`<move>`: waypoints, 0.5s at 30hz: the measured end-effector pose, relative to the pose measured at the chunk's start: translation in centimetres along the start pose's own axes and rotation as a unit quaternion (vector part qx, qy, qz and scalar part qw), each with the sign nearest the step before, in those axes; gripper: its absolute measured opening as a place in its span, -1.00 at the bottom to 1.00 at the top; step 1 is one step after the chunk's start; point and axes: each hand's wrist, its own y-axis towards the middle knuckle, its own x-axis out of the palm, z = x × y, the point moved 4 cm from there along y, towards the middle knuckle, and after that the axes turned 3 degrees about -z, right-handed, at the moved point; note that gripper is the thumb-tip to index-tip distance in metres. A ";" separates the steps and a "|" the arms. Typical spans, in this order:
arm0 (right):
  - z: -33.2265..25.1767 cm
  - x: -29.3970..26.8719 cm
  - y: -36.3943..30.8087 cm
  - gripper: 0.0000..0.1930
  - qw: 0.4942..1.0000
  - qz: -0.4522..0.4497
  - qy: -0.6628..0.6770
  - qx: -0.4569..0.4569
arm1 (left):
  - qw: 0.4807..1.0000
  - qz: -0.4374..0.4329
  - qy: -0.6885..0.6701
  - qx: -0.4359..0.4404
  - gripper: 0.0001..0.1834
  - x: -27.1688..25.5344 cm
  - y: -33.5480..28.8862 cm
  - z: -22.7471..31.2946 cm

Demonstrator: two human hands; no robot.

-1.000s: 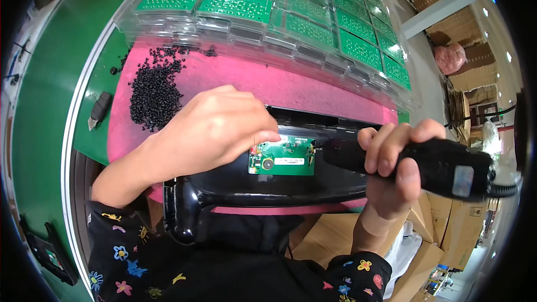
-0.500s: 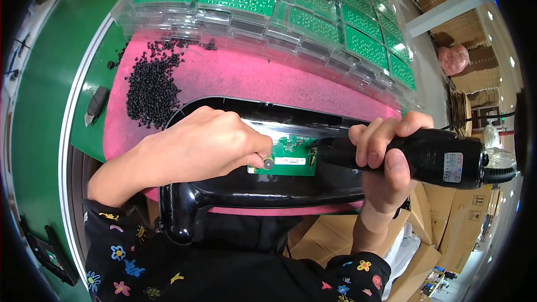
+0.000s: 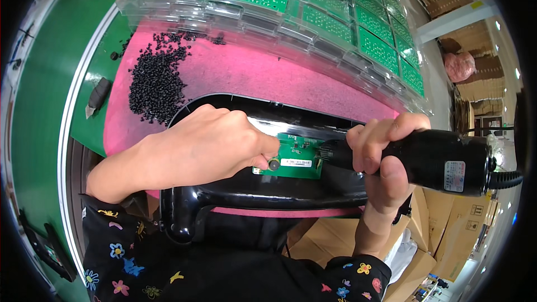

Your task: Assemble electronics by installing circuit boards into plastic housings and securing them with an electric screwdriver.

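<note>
A: What have I got on screen?

B: My left hand (image 3: 207, 145) pinches down on the small green circuit board (image 3: 293, 156), fingertips closed at its left edge; the board sits inside the glossy black plastic housing (image 3: 251, 190) on the pink mat (image 3: 251, 78)

A: And the other side?

B: My right hand (image 3: 380, 156) is wrapped tight around the black electric screwdriver (image 3: 442, 159), its tip at the board's right edge. Loose black screws (image 3: 156, 78) are heaped up-left, clear trays of green boards (image 3: 313, 11) behind
</note>
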 end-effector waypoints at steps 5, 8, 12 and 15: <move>0.0 -0.3 -0.1 -0.56 1.000 0.002 -0.007 -0.023 | 0.999 0.020 -0.025 0.018 -0.80 0.0 0.1 0.0; 0.0 -0.5 -0.2 -0.56 1.000 0.002 0.006 -0.010 | 0.999 0.013 -0.028 0.007 -0.77 0.1 -0.3 -0.2; -0.9 -0.4 -1.0 -0.58 0.993 -0.003 0.091 -0.079 | 0.999 0.012 -0.031 0.022 -0.73 0.1 0.1 -0.4; -2.5 0.3 -1.7 -0.62 0.975 -0.012 0.174 -0.136 | 0.993 0.062 0.004 0.097 -0.74 -0.1 0.4 0.0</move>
